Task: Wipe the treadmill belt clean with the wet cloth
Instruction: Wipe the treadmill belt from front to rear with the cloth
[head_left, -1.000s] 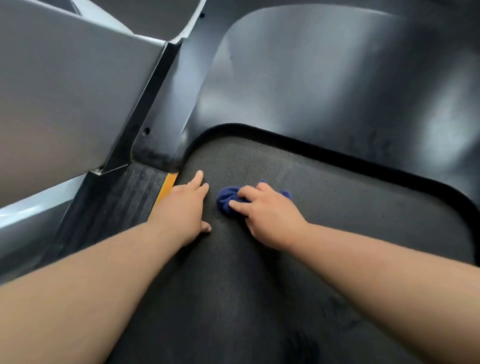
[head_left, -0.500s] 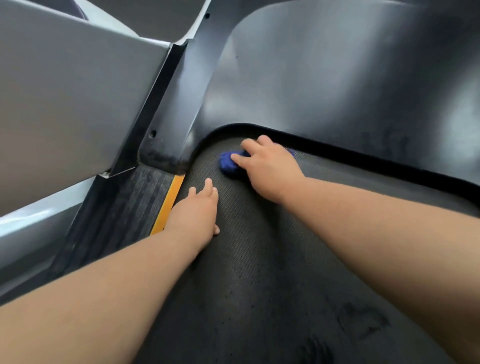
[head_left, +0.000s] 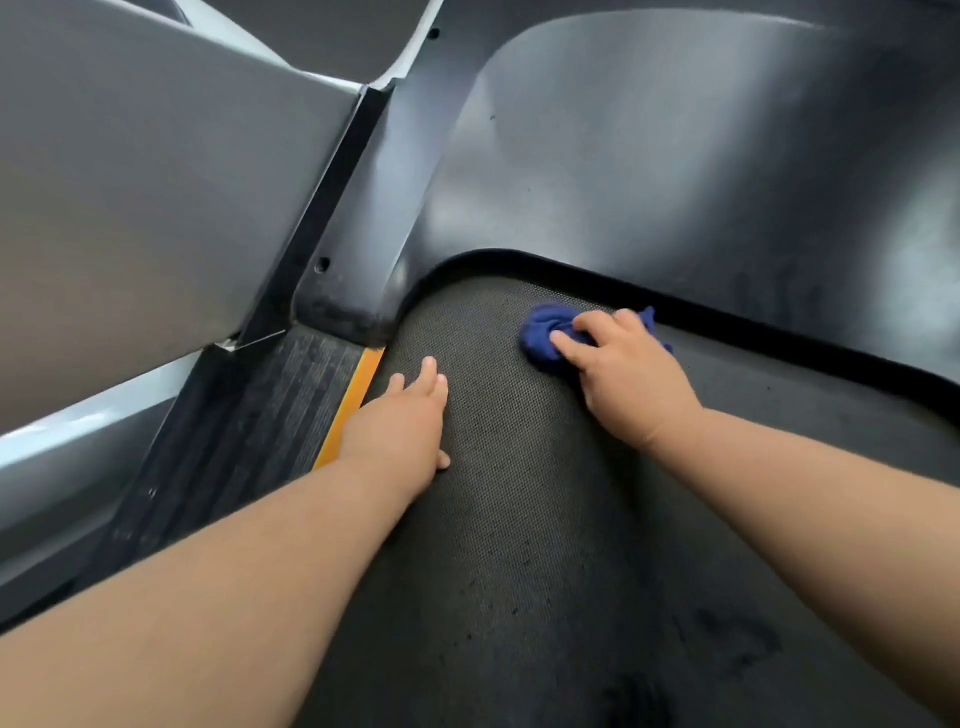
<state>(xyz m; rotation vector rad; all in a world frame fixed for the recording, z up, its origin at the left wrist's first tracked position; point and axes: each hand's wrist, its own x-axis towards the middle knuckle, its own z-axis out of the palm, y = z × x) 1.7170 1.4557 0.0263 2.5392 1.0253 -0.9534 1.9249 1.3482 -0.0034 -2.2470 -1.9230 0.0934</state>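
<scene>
We see the right hand (head_left: 631, 374) lying over a bunched blue cloth (head_left: 543, 332), its fingers (head_left: 566, 343) bent and held close together as they grip the cloth and press it down on the treadmill belt (head_left: 519, 519). Most of the cloth bulges out past the fingertips, and a small corner of it shows on the far side of the knuckles. Just beyond those fingers runs the black rim where the belt goes under the dark motor cover (head_left: 675, 156); cloth and rim are near each other, but we cannot tell whether they touch. The left hand (head_left: 400, 431) rests flat on the belt, well apart from the cloth, with its fingers straight and nearly pressed together, holding nothing; the thumb tip peeks out under the palm on the side toward the other hand. Just beside the outer edge of these fingers lies a yellow strip (head_left: 350, 410), and beyond that strip the ribbed side rail (head_left: 270, 415) and a grey panel (head_left: 130, 182). Behind the right wrist, toward us, we make out dark smudges (head_left: 727, 639) on the belt's textured surface.
</scene>
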